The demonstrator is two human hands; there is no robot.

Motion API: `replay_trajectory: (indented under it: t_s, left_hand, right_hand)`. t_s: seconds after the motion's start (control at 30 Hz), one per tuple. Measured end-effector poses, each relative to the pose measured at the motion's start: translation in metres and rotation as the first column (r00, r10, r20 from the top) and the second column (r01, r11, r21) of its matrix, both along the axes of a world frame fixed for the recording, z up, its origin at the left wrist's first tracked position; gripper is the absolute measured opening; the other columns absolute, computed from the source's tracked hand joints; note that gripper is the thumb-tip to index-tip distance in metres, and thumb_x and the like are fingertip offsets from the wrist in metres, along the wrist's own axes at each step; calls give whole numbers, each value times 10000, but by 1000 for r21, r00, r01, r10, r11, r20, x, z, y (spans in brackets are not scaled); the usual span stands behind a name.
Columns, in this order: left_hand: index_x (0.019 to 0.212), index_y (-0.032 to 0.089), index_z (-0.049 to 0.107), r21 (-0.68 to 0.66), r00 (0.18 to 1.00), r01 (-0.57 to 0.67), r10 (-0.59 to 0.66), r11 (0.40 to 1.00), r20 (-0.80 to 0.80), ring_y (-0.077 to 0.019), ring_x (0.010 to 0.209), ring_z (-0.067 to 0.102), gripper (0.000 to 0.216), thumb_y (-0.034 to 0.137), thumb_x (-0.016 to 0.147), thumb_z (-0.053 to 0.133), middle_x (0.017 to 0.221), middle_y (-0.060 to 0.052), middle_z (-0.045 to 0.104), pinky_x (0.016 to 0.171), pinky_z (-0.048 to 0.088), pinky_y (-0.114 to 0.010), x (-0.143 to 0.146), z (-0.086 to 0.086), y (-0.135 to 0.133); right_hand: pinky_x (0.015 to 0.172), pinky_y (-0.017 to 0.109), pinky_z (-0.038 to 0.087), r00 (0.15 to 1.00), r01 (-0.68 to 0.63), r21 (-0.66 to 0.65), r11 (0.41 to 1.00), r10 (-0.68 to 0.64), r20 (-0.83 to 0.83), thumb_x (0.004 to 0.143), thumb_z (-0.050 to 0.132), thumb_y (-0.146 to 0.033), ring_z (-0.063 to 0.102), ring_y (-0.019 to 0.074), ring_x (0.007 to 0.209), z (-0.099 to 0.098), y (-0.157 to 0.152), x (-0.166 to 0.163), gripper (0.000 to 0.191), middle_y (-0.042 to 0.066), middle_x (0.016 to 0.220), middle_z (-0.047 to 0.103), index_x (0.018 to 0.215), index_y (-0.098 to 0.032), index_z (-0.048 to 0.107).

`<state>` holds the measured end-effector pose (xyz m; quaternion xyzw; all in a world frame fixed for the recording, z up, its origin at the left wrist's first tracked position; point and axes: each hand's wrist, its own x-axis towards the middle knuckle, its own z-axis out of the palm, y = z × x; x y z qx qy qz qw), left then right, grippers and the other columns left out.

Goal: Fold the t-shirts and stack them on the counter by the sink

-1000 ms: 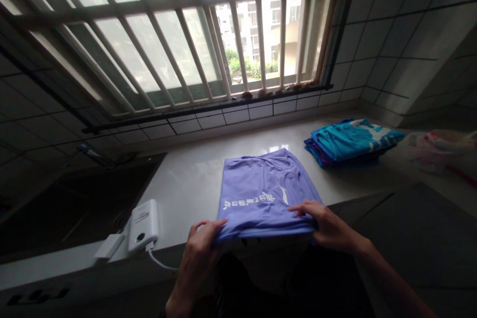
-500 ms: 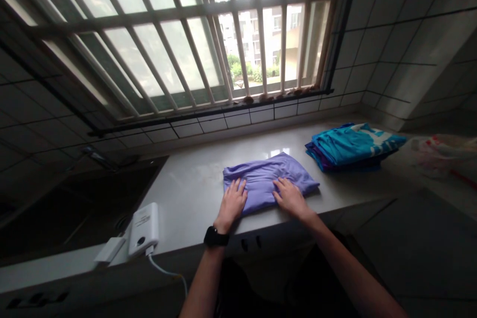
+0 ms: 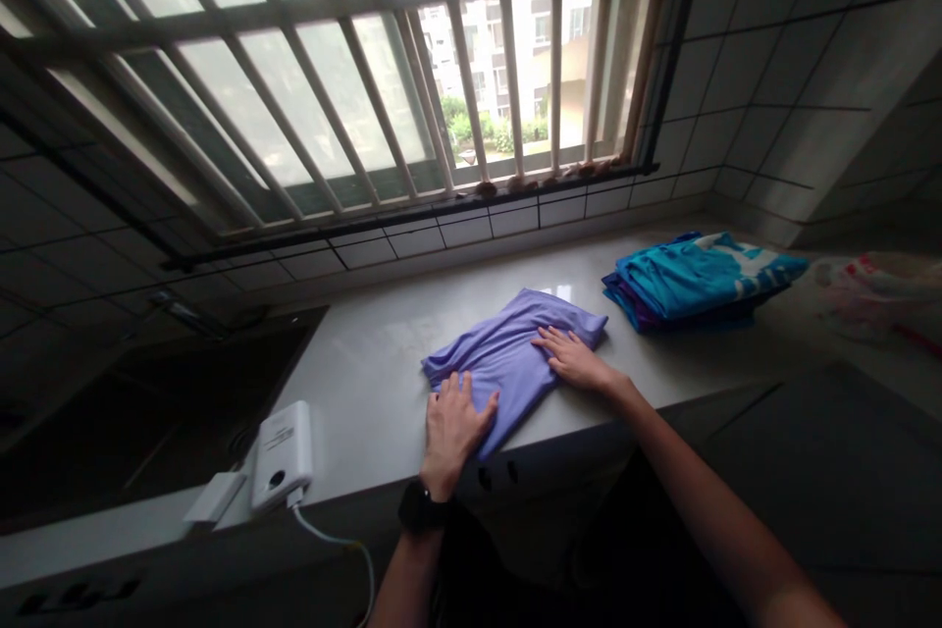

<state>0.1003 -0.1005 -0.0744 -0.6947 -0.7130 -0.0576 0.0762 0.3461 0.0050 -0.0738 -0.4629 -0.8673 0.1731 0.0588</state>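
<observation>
- Half in shadow at far left, made out a dark sink [image 3: 198, 392], then a white boxy device [image 3: 284, 456] near the front edge of the counter [image 3: 368, 368].
- Next, found the left hand [image 3: 454, 427] palm down on the near-left end of the folded purple garment [image 3: 507, 339], with fingers spread, clasping nothing.
- Saw the garment lying on the counter under and beyond both hands, with its long axis slanting from near left to far right and one corner at the front edge.
- Noted the right hand [image 3: 578, 360] resting loosely on the right part, unclenched, farther forward.
- Rightward, just past the far end, spotted a folded blue stack [image 3: 699, 275], well nearer the right hand than the left.
</observation>
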Motion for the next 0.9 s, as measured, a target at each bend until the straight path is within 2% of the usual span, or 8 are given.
replay_trajectory:
  t_s: [0.13,0.27,0.37,0.43,0.53,0.63,0.77,0.9]
  left_hand:
    - [1202,91,687,21,998,27,-26,999,-51,-348,1114,632,564,562,975,477,1180,-213,696,929,512,-477,21,12,-33]
    - [1022,145,714,-37,992,126,-125,991,29,-301,967,662,452,555,951,537,998,-135,716,889,511,-445,23,25,-52]
    - [1214,186,673,-28,960,250,-244,968,137,-307,1132,636,465,513,884,652,1208,-128,700,1011,474,-461,0,22,-53]
    - [1399,204,566,-30,940,305,-296,952,168,-337,1332,528,678,464,799,743,1453,-145,578,1121,405,-496,-18,13,-50]
    - [1513,197,452,-111,926,347,-321,931,198,-342,1469,389,852,255,720,758,1605,-153,416,1188,345,-496,-33,-1,-50]
    - [1531,218,436,-173,931,337,-299,926,212,-298,1481,384,895,20,676,613,1621,-123,404,1194,347,-455,-30,-4,-57]
    - [1441,276,553,-224,925,328,-264,918,273,-249,1359,529,800,-47,711,503,1504,-78,560,1116,431,-403,-29,13,-78]
    - [1268,334,675,-195,892,350,-262,916,369,-211,1086,689,596,1,812,487,1191,-27,742,960,518,-331,-45,42,-91]
  right_hand:
    - [1258,478,215,996,-87,-7,996,87,-35,887,469,-160,333,241,1516,6,26,1,621,43,1626,406,1498,-255,524]
    - [1219,498,298,975,-144,156,977,167,-147,851,505,-83,469,255,1425,16,20,-3,550,59,1492,579,1342,-272,665]
    - [1139,436,419,926,-169,208,963,228,-300,838,465,-39,582,228,1304,11,-18,1,569,113,1406,636,1348,-213,648]
    - [1099,403,460,896,-230,188,955,284,-342,813,520,-71,612,231,1260,1,-52,8,577,135,1384,644,1367,-189,627]
    - [1191,507,345,916,-216,191,958,266,-299,730,617,-116,465,313,1423,-15,-97,14,738,168,1534,508,1462,-168,538]
    - [1224,567,249,943,-172,198,965,220,-250,652,597,-52,332,339,1506,-26,-121,14,891,155,1618,397,1522,-186,463]
    - [1159,484,364,934,-91,193,977,151,-323,644,474,60,478,266,1411,-22,-130,12,734,105,1465,585,1288,-237,666]
    - [937,356,502,863,-186,44,982,185,-470,782,497,-21,682,220,1036,5,-124,24,395,65,1101,744,1022,-226,736]
